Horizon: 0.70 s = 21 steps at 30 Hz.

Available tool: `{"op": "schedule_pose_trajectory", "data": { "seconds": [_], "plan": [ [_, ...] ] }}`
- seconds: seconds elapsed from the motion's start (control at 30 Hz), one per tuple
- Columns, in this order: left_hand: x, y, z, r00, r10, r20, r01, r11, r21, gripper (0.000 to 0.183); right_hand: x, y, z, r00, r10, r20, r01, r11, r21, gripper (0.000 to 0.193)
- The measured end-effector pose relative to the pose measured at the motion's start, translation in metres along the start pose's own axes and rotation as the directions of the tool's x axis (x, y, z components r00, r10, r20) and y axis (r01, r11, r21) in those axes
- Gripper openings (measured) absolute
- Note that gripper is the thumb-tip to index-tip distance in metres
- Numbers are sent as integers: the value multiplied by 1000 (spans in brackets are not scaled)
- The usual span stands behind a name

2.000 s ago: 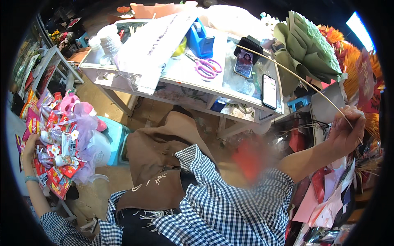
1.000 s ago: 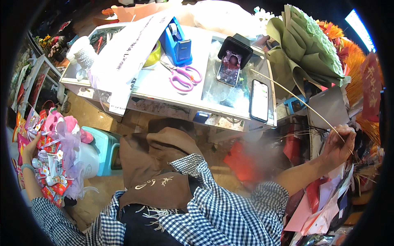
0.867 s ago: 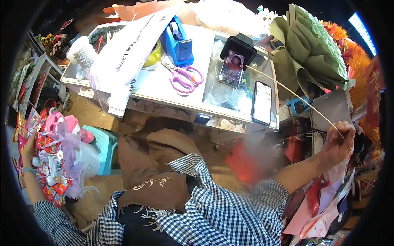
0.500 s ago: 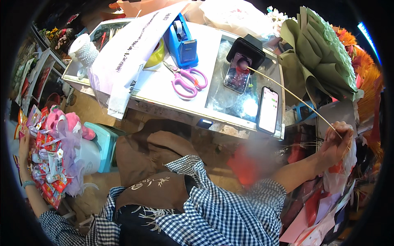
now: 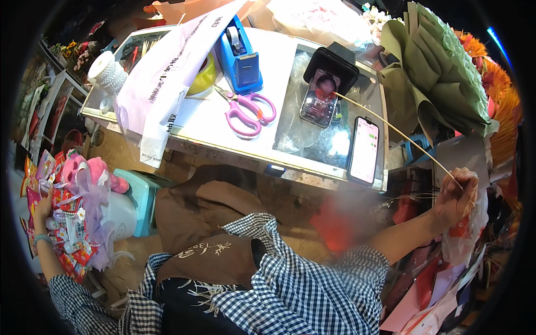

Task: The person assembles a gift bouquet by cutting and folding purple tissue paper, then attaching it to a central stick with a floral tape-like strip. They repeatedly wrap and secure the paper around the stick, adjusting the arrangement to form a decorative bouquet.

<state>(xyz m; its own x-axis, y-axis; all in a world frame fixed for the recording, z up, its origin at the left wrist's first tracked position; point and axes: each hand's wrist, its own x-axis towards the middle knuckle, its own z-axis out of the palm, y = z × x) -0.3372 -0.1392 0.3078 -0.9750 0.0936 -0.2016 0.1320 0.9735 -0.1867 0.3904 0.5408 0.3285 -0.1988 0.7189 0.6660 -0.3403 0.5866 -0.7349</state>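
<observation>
My right hand [image 5: 456, 195] is closed round a thin wooden stick [image 5: 399, 129]. The stick slants up and left from it, its far end by the upper phone [image 5: 318, 103]. Just beneath that hand hangs a clear plastic bag [image 5: 462, 245] with something red in it. At the far left, my left hand [image 5: 43, 205] touches the side of a bouquet of snack packets [image 5: 70, 223], fingers reaching up along it, partly hidden among the packets. Purple mesh wrap and a pink plush toy [image 5: 95, 167] belong to this bouquet.
On the glass-topped table [image 5: 262, 148] lie pink scissors [image 5: 249, 113], a blue tape dispenser [image 5: 241, 58], yellow tape [image 5: 202, 77], printed wrapping film [image 5: 167, 84] and a second phone [image 5: 364, 151]. A bead spool [image 5: 109, 72] stands left. Green wrapped paper [image 5: 432, 78] rises at the right.
My left hand has shifted a little up and right along the snack bouquet. My right hand keeps its hold on the stick, almost in place. The view has moved slightly.
</observation>
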Motion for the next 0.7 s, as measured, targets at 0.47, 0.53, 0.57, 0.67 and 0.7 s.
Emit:
{"op": "schedule_pose_trajectory", "data": {
  "seconds": [0.47, 0.53, 0.57, 0.67, 0.7],
  "plan": [
    [0, -3, 2, 1000, 16, 13, -13, 987, -159, 45, -1, 9, 3, 999, 33, 4, -33, 999, -8, 33],
    [-3, -6, 3, 999, 33, 14, -30, 979, -202, 45, -2, 11, -6, 994, 94, -62, -93, 995, 18, 30],
    [-7, -7, 3, 999, 51, 14, -46, 970, -239, 45, -3, 12, -10, 992, 77, -100, -81, 996, -31, 32],
    [-22, -9, 8, 991, 121, 59, -76, 865, -496, 46, 1, 17, -17, 997, 60, 43, -65, 992, 113, 40],
    [-31, -9, 8, 979, 189, 80, -103, 788, -607, 47, 2, 20, -17, 996, -87, 30, 89, 992, -86, 39]
  ]
}}
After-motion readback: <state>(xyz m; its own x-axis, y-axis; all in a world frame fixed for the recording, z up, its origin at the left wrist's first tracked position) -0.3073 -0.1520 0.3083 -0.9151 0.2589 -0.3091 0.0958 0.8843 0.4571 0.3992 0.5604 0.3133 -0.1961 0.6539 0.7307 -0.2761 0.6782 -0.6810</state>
